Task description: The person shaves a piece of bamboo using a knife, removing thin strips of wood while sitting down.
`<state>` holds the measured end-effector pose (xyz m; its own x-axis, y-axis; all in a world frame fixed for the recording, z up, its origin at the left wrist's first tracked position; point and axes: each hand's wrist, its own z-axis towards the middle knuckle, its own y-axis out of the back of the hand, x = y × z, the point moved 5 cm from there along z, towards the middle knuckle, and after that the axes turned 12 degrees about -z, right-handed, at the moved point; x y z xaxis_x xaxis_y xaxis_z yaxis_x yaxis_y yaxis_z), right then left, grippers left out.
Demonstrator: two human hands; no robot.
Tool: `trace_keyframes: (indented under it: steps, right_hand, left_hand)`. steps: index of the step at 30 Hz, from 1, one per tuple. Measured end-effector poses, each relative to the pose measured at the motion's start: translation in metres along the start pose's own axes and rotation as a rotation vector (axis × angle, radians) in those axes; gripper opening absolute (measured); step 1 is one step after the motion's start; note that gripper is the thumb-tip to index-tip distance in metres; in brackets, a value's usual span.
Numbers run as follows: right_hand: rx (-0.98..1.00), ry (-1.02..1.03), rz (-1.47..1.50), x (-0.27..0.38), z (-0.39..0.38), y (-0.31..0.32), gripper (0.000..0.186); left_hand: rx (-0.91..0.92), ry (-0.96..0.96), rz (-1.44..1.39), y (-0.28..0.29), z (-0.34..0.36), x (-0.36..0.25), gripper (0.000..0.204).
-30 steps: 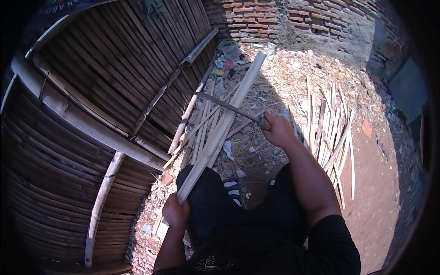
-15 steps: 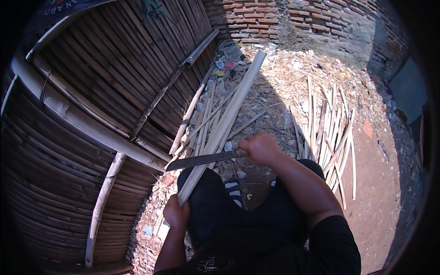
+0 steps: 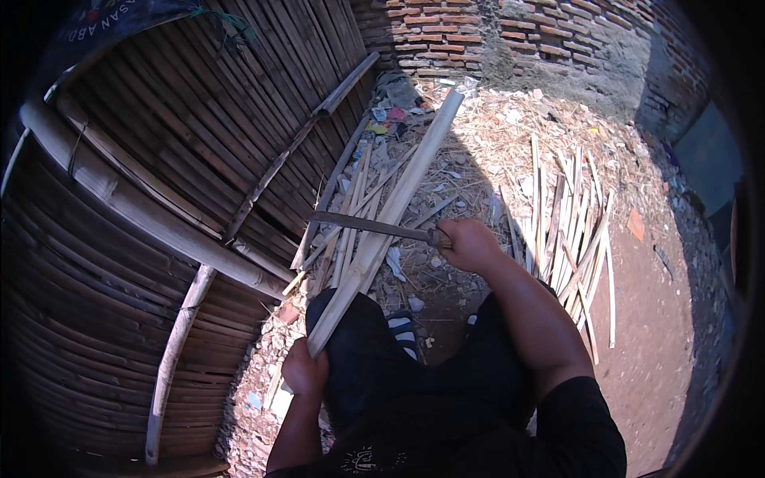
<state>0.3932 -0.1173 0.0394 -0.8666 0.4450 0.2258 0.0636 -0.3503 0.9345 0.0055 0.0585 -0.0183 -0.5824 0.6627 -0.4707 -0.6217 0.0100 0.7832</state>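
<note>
I had the left hand (image 3: 305, 370) clamped round the near end of the strip (image 3: 398, 199), which slanted past the left knee (image 3: 370, 323) and away over the ground (image 3: 649, 342). I had the right hand (image 3: 472, 245) wrapped on the handle of the knife (image 3: 358, 223), its blade crossing the strip; whether the 2 touched, I couldn't tell. 1 pile of sticks (image 3: 572, 227) lay to the right.

The bamboo strip (image 3: 419, 172) is cream, the blade (image 3: 351, 222) grey.

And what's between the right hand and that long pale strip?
Part of the knife, with littered ground below; the head view shows it.
</note>
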Motion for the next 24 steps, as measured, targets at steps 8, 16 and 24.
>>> trace_keyframes:
  steps: [8, 16, 24]
  right_hand:
    - [0.059, 0.215, -0.100, 0.027, -0.002, -0.005, 0.024]
    - [-0.114, -0.242, 0.170, -0.053, 0.002, 0.015, 0.022]
    - [0.145, 0.092, 0.052, 0.015, -0.001, -0.001, 0.025]
  left_hand:
    - [0.021, -0.003, 0.019, 0.001, -0.001, 0.005, 0.038]
    - [0.007, 0.002, 0.004, -0.002, -0.001, 0.003, 0.036]
    - [0.031, 0.028, 0.022, -0.003, -0.001, 0.008, 0.043]
